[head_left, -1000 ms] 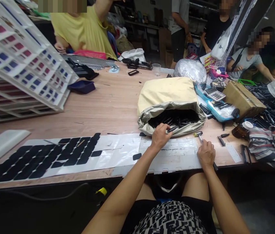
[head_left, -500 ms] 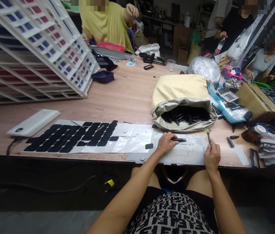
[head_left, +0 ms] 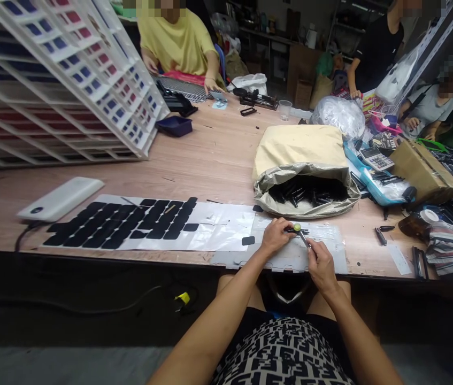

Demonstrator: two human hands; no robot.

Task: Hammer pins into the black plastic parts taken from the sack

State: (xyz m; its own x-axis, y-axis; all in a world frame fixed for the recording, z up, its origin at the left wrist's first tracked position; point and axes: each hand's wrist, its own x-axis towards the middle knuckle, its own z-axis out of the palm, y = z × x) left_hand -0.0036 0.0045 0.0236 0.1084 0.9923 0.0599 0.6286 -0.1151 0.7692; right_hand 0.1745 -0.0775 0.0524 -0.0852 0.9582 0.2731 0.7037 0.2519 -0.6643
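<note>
Pale yellow sack (head_left: 300, 149), black-and-beige patterned top (head_left: 280, 350)

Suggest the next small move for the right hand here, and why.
Probably a light, straight tap with the hammer in the right hand. Its yellow-green head overlaps the black piece in view, and the left hand holds that piece over the pale board. I'd keep it gentle: the left fingers are close by, and contact can't be confirmed.
</note>
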